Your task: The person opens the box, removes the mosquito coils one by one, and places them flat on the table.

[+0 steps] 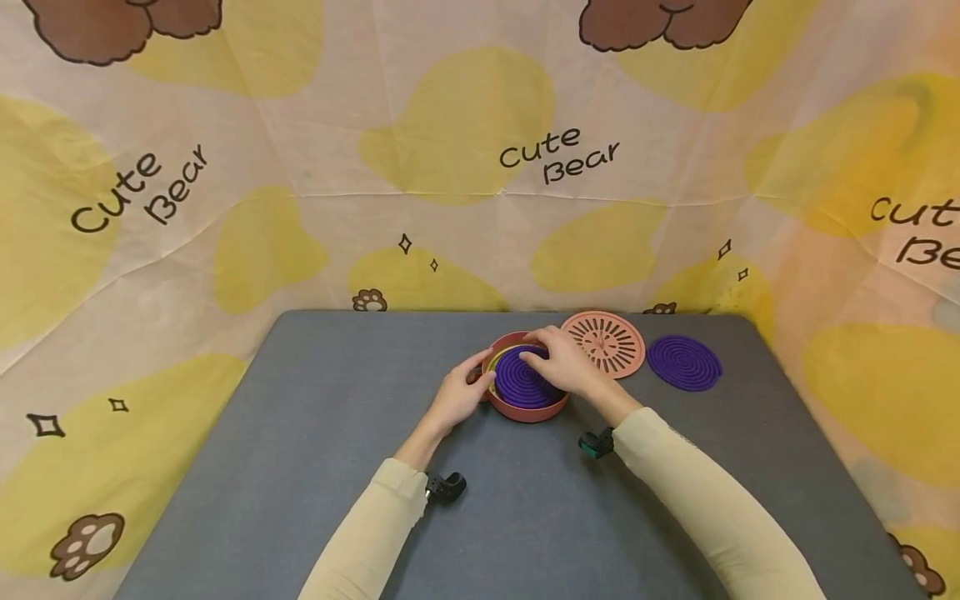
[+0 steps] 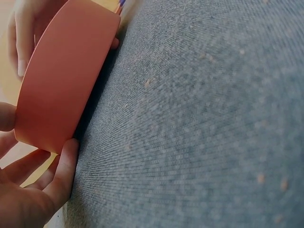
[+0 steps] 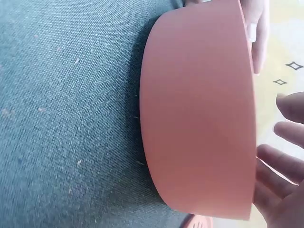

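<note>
A round pink-red container (image 1: pixel 528 413) stands on the table with a purple spiral coil (image 1: pixel 528 379) inside, and a thin yellow-green edge shows at the coil's left. The left hand (image 1: pixel 459 395) grips the container's left side, thumb at the rim and fingers around the outer wall; the left wrist view shows this hand (image 2: pixel 35 190) against the wall (image 2: pixel 66 76). Over the container's right and back part is the right hand (image 1: pixel 561 360), fingers loosely bent and apart, thumb above the coil. In the right wrist view, its spread fingers (image 3: pixel 280 164) are beside the container (image 3: pixel 199 109).
A pink round slotted lid (image 1: pixel 626 346) lies behind and to the right of the container, partly beside the right hand. Farther right, a second purple spiral coil (image 1: pixel 685 363) lies flat on the grey table (image 1: pixel 315 392). Printed cloth (image 1: pixel 450 125) hangs behind the table.
</note>
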Tool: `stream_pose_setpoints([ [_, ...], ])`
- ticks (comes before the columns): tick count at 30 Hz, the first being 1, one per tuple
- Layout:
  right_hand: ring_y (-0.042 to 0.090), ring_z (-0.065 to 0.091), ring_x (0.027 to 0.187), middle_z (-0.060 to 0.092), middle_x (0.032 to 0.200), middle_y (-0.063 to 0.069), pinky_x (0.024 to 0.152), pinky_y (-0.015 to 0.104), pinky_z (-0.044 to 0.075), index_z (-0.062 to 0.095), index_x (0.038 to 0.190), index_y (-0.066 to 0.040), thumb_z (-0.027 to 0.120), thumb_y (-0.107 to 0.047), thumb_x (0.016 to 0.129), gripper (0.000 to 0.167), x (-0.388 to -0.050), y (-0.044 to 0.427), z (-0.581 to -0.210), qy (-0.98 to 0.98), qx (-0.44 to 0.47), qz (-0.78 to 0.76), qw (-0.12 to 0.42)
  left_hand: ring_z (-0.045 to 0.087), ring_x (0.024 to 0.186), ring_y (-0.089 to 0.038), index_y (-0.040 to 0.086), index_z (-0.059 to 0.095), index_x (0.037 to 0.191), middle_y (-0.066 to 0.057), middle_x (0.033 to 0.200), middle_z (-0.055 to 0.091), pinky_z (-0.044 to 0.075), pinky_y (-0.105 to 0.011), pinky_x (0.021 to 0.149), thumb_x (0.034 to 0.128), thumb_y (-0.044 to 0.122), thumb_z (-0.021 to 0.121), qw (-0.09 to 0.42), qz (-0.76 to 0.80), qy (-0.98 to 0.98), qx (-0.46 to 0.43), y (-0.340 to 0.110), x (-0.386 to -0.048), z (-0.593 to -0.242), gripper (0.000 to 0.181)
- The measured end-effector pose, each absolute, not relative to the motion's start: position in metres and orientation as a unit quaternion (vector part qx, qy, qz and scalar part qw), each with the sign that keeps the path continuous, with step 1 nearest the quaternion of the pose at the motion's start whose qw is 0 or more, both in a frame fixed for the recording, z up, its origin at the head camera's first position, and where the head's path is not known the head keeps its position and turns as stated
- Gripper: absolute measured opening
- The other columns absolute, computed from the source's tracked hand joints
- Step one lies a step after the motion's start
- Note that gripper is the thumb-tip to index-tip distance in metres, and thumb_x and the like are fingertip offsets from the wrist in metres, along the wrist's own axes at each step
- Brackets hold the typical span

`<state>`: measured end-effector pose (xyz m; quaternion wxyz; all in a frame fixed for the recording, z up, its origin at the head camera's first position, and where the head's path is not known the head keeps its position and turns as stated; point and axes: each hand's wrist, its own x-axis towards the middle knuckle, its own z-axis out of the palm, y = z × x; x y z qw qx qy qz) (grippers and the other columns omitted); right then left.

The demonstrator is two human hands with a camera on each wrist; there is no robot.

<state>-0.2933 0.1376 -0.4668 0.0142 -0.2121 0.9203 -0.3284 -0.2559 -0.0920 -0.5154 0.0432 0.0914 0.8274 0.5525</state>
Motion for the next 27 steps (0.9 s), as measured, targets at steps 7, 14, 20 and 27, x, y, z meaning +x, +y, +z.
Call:
stream_pose_setpoints([
  [7,0.032,0.056,0.124,0.060,0.132,0.015,0.104,0.052,0.044,0.063,0.136,-0.008,0.064,-0.035,0.101,0.044,-0.300,0.127,-0.473,0.926,-0.215,-0.310,0.021,0.063,0.113,-0.022,0.022,0.050,0.152,-0.008,0.147,0.055,0.054,-0.032,0.080,0.1047,0.026,0.060,0.042,0.556,0.825,0.094,-0.093,-0.254,-0.514,0.049],
  [14,0.033,0.056,0.123,0.061,0.131,0.017,0.104,0.052,0.044,0.063,0.136,-0.006,0.066,-0.033,0.100,0.045,-0.305,0.122,-0.478,0.930,-0.212,-0.300,0.027,0.062,0.114,-0.021,0.023,0.050,0.152,-0.007,0.150,0.053,0.054,-0.032,0.079,0.1047,0.027,0.060,0.045,0.561,0.821,0.094,-0.093,-0.253,-0.513,0.049],
  [20,0.035,0.055,0.127,0.062,0.133,0.016,0.106,0.052,0.042,0.062,0.136,-0.005,0.069,-0.034,0.098,0.049,-0.305,0.121,-0.478,0.933,-0.216,-0.286,0.035,0.061,0.118,-0.022,0.024,0.050,0.152,-0.006,0.151,0.051,0.054,-0.033,0.081,0.1045,0.027,0.060,0.042,0.559,0.823,0.092,-0.092,-0.252,-0.513,0.049],
  [27,0.036,0.055,0.122,0.064,0.127,0.017,0.103,0.052,0.043,0.066,0.130,-0.006,0.076,-0.031,0.093,0.047,-0.304,0.122,-0.478,0.934,-0.232,-0.270,0.034,0.061,0.116,-0.021,0.024,0.050,0.152,-0.006,0.151,0.051,0.053,-0.031,0.079,0.1049,0.027,0.059,0.043,0.556,0.826,0.089,-0.092,-0.250,-0.511,0.048],
])
